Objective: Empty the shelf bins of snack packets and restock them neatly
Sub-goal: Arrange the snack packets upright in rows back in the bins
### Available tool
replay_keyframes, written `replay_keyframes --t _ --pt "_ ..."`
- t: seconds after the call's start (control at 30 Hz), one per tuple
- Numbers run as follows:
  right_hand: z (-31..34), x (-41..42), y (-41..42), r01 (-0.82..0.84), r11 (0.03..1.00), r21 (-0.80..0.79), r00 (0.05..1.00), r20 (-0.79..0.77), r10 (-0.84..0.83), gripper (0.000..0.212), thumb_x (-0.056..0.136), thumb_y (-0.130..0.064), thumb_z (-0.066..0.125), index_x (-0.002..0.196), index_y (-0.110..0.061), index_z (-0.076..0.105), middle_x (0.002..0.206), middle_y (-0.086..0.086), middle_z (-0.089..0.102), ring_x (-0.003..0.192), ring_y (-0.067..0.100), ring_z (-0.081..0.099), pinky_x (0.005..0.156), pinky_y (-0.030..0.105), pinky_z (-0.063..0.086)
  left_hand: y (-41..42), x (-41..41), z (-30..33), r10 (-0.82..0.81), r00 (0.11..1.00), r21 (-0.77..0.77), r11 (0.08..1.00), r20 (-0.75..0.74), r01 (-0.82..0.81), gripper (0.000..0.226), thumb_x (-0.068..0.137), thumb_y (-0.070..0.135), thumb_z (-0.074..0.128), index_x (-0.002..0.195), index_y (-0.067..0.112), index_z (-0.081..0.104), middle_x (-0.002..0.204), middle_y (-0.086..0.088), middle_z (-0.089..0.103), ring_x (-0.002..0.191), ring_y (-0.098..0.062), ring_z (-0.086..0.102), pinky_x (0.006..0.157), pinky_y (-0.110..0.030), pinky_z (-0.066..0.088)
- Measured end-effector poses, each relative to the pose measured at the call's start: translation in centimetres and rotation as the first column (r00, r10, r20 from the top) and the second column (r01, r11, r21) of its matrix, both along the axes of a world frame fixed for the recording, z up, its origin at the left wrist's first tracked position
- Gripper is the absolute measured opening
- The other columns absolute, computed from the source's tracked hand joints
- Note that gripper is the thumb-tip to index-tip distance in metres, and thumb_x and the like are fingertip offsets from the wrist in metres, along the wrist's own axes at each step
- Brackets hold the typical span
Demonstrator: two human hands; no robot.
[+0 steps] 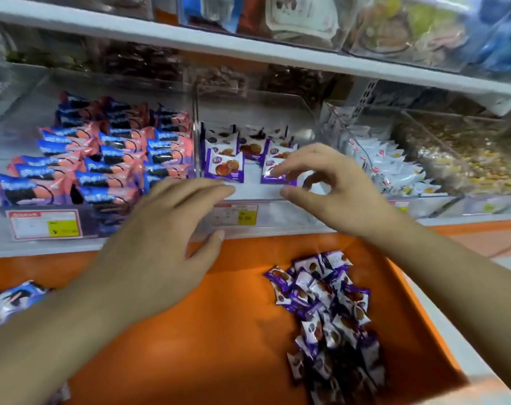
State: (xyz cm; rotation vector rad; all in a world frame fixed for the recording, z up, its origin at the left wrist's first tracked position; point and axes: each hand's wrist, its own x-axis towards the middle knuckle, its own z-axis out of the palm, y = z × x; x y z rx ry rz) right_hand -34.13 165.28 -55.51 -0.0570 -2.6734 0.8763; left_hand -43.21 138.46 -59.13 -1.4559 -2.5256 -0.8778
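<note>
A clear middle shelf bin [266,197] holds several purple-and-white cookie packets [225,166] stood in rows toward its back. My left hand [160,238] hovers over the bin's front edge with fingers straight, holding nothing. My right hand [327,185] reaches into the bin's front right, fingers loosely spread just above a purple packet [270,176]; whether it touches the packet I cannot tell. A loose heap of the same purple packets [327,311] lies on the orange ledge [190,331] below the shelf.
The left bin holds rows of blue-and-pink cookie packets [102,159]. White packets [391,168] fill the bin to the right, with yellowish snacks [464,159] further right. A few blue packets [11,302] lie at the ledge's left. Price tags [43,225] front the bins. An upper shelf [248,45] overhangs.
</note>
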Motion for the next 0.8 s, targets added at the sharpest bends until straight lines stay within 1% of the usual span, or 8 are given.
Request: replay_keyframes --t 0.13,0.23,0.33,0.43,0.57,0.67,0.73,0.8 --pt "-5.1 7.3 3.0 0.076 0.994 -0.077 0.968 0.245 -0.055 0.023 0.091 -0.014 0.08 0.11 -0.026 0.078 0.102 -0.011 0.069 0.097 0.011 0.068 0.079 0.023 0.054 1.4 3.3 -3.4 -0.157 0.976 -0.108 0.979 0.149 0.174 0.045 0.095 0.048 0.055 0.14 0.041 0.055 0.141 0.031 0.045 0.133 0.004 0.044 0.111 -0.003 0.02" --pt "-12.0 10.6 6.5 0.154 0.988 -0.024 0.868 0.481 -0.123 0.031 0.088 -0.011 0.08 0.115 -0.026 0.075 0.098 -0.005 0.07 0.085 0.01 0.065 0.076 0.014 0.048 3.7 5.3 -6.8 -0.165 0.946 -0.213 0.95 0.28 0.229 0.039 0.097 0.052 0.058 0.136 0.047 0.055 0.138 0.037 0.042 0.127 0.011 0.043 0.103 0.001 0.025" --pt "-18.0 12.2 9.7 0.107 0.987 0.122 0.756 0.635 -0.161 0.046 0.093 -0.019 0.075 0.137 -0.024 0.065 0.108 -0.005 0.065 0.084 0.004 0.06 0.075 0.003 0.037 7.3 6.9 -11.0 -0.148 0.913 -0.3 0.914 0.381 0.273 0.04 0.097 0.054 0.061 0.135 0.048 0.052 0.136 0.036 0.043 0.123 0.009 0.046 0.104 -0.018 0.041" --pt "-22.6 12.2 12.3 0.083 0.974 0.211 0.682 0.7 -0.21 0.061 0.096 -0.032 0.072 0.151 -0.026 0.049 0.113 -0.004 0.056 0.103 0.016 0.059 0.08 0.014 0.036 12.3 8.5 -16.8 -0.027 0.861 -0.356 0.903 0.509 0.239 0.042 0.092 0.052 0.07 0.132 0.044 0.058 0.127 0.027 0.054 0.115 -0.001 0.056 0.094 -0.028 0.049" --pt "-27.1 11.3 14.6 0.127 0.956 0.263 0.666 0.692 -0.279 0.069 0.095 -0.04 0.072 0.157 -0.031 0.042 0.121 0.003 0.065 0.11 0.024 0.064 0.084 0.026 0.048 18.2 11.0 -24.2 0.088 0.663 -0.297 0.931 0.744 0.21 0.051 0.089 0.039 0.08 0.135 0.03 0.06 0.13 0.012 0.062 0.106 -0.003 0.057 0.07 -0.008 0.044" --pt "-29.4 11.1 15.0 0.189 0.942 0.275 0.668 0.668 -0.329 0.07 0.091 -0.041 0.074 0.154 -0.032 0.046 0.121 0.007 0.071 0.113 0.029 0.066 0.094 0.041 0.058 20.9 12.2 -27.7 0.108 0.576 -0.3 0.92 0.81 0.25 0.053 0.092 0.029 0.078 0.139 0.016 0.058 0.133 0.0 0.062 0.103 -0.009 0.062 0.056 -0.009 0.045" --pt "-30.6 11.3 14.9 0.216 0.925 0.313 0.673 0.639 -0.373 0.073 0.086 -0.042 0.077 0.151 -0.03 0.047 0.122 0.011 0.068 0.119 0.034 0.061 0.098 0.046 0.056 21.9 12.6 -29.0 0.121 0.611 -0.332 0.911 0.783 0.245 0.04 0.093 0.022 0.077 0.129 0.014 0.063 0.126 -0.003 0.065 0.096 -0.013 0.066 0.06 -0.014 0.053" --pt "-31.0 11.4 14.6 0.249 0.912 0.326 0.684 0.607 -0.404 0.079 0.081 -0.042 0.08 0.151 -0.028 0.047 0.123 0.011 0.067 0.119 0.037 0.059 0.101 0.045 0.053 22.2 12.7 -29.5 0.157 0.663 -0.383 0.9 0.732 0.21 0.031 0.092 0.016 0.076 0.123 0.016 0.068 0.122 0.0 0.066 0.1 -0.017 0.067 0.078 -0.029 0.059"
